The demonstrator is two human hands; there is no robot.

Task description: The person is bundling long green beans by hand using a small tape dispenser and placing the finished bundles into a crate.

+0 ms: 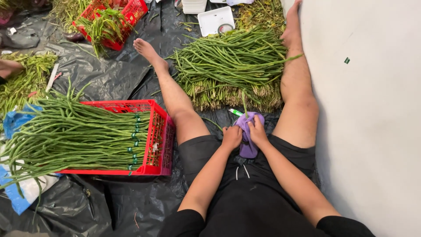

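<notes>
Seated on black plastic sheeting (109, 74), a person's left hand (231, 137) and right hand (257, 132) both grip a purple cloth (248, 147) in the lap (one long bean (244, 103) pokes out); squeezing could snap it.

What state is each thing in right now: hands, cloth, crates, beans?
Left hand: closed on the purple cloth.
Right hand: gripping the same cloth.
Purple cloth: bunched between the hands, one bean poking up from it.
Near red crate: piled with tied bean bundles.
Far red crate: partly filled with greens.
Loose bean pile: spread on black sheeting.
</notes>
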